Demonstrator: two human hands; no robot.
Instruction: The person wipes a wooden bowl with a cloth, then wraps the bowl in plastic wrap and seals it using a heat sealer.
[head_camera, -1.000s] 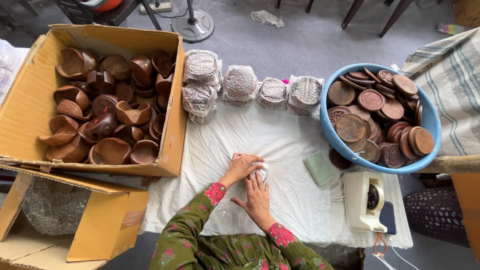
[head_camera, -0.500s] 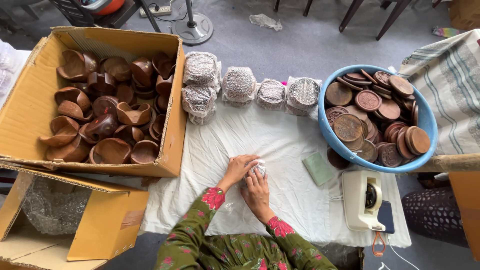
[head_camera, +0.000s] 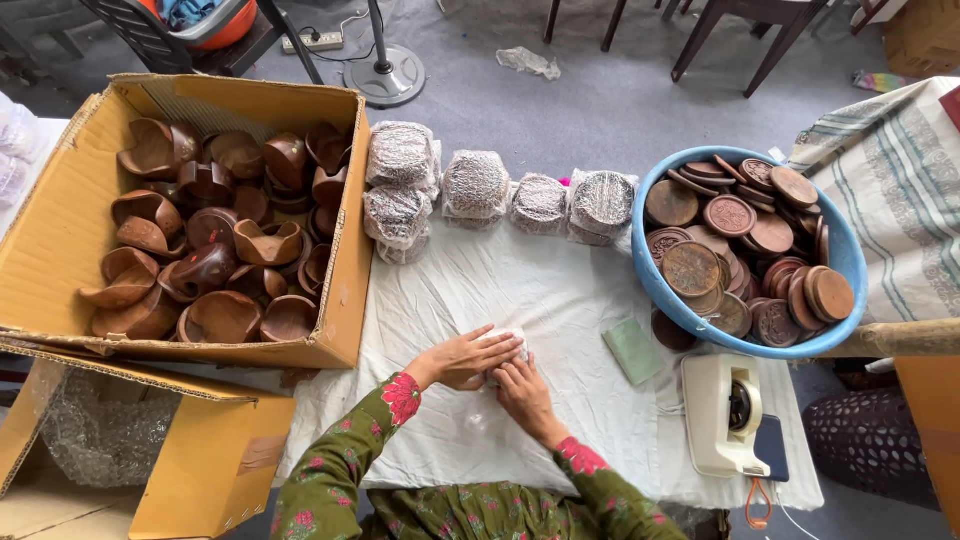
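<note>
Low in the centre of the frame, we see our left hand (head_camera: 462, 358) lying flat over a small white wrapped bundle (head_camera: 508, 345), its fingers (head_camera: 497, 347) close together and pressed on top of it. Our right hand (head_camera: 522, 388) comes up from below, its fingers (head_camera: 509, 368) together against the bundle's near side, so both hands clamp it on the white cloth (head_camera: 560, 300) covering the worktop. The bundle is mostly hidden beneath them; we cannot tell what it holds. At the left an open cardboard box (head_camera: 60, 240) is filled with dark wooden bowls (head_camera: 215, 245). Along the far edge of the cloth stands a row of wrapped packets (head_camera: 476, 187), two of them stacked at the left end. At the right a blue basin (head_camera: 648, 270) holds round carved wooden discs (head_camera: 730, 216), and below it sit a green pad (head_camera: 634, 351) and a cream tape dispenser (head_camera: 722, 412).
</note>
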